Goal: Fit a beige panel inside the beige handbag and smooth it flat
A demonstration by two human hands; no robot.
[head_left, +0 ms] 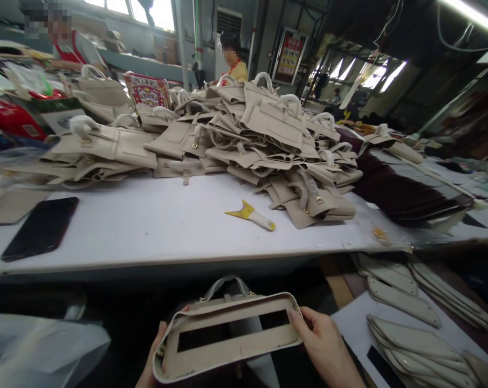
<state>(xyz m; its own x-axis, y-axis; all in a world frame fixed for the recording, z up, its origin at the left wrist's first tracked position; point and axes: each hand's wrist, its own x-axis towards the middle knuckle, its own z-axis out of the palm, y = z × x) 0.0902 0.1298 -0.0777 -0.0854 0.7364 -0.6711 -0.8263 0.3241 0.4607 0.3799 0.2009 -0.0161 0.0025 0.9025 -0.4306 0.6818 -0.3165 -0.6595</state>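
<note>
A beige handbag shell (227, 339) with a long rectangular opening in its upturned side sits below the table edge, between both hands. My left hand (152, 358) grips its left end, fingers curled under the rim. My right hand (327, 347) holds its right end with the thumb on the rim. The bag's curved handle (227, 283) points away from me. On the white table (155, 226) above lies a yellow-smeared glue scraper (252, 214).
A big heap of beige bag parts (268, 145) covers the table's far side. A black phone (41, 226) lies at the left. Dark maroon pieces (397, 194) lie at the right. Stacked oval beige panels (413, 323) sit at the lower right. Two people work in the background.
</note>
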